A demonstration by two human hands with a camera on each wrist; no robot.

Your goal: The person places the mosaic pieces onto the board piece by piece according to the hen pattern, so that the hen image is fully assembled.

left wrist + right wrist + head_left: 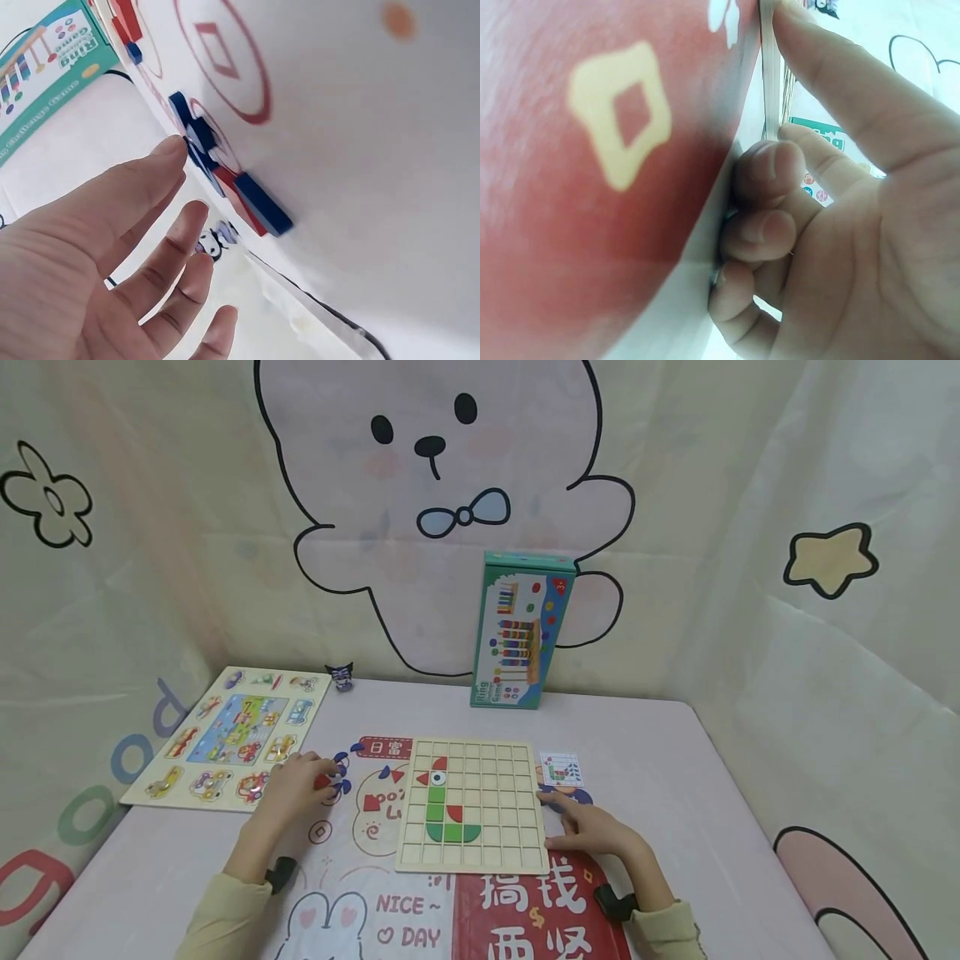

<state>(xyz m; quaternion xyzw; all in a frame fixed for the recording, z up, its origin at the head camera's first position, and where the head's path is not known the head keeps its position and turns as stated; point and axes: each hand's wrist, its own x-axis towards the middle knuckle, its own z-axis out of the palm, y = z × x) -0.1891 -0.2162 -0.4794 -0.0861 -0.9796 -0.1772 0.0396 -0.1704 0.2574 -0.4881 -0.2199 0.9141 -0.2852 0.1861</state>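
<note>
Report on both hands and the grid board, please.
Left hand at loose red and blue pieces. Right hand at right edge of grid board. Board partly filled. Green box behind, out of the way.

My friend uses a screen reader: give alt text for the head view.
A person's right hand touches the right edge of a pale rectangular grid board bearing a bird-like figure of mostly green and red tiles; their left hand is at small blue and red pieces left of the board. Behind stands a tall green-and-blue printed box.
</note>
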